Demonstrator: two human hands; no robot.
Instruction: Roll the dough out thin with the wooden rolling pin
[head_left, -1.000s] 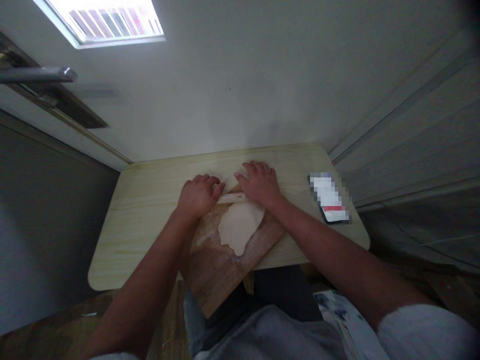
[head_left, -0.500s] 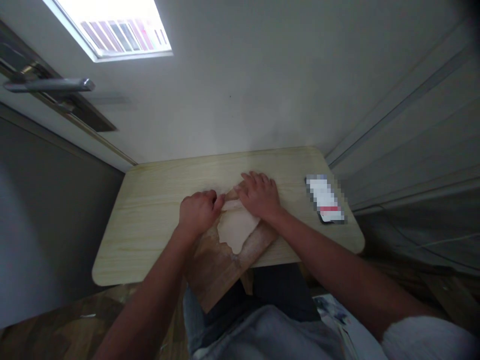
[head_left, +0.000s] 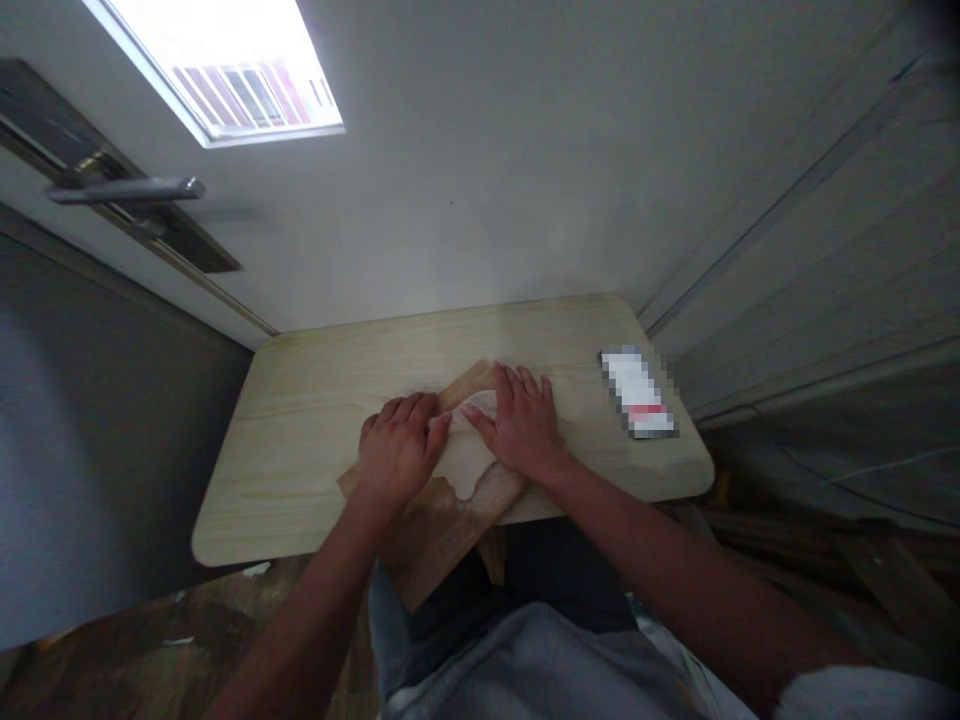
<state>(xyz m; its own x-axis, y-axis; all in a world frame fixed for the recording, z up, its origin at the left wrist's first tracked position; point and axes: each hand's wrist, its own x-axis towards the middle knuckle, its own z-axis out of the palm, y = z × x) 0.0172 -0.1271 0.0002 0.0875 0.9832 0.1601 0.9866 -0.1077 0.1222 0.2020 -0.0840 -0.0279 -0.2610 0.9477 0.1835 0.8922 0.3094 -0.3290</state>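
A flat, pale sheet of dough with an uneven edge lies on a wooden board, which sits at a slant and juts over the table's front edge. At the dough's left side is my left hand, its fingers curled and its thumb against the dough; the fingertips are partly hidden. My right hand rests palm down on the right side, fingers stretched out and spread, thumb reaching across the dough.
The board lies on a light wooden table against a white door with a metal handle and a window. A phone, blurred out, lies at the table's right end. White scraps are on the floor at left.
My right hand has shifted slightly down, and its thumb now points left over the dough. The dough's far edge, folded before, appears flatter. The view has tilted a little.
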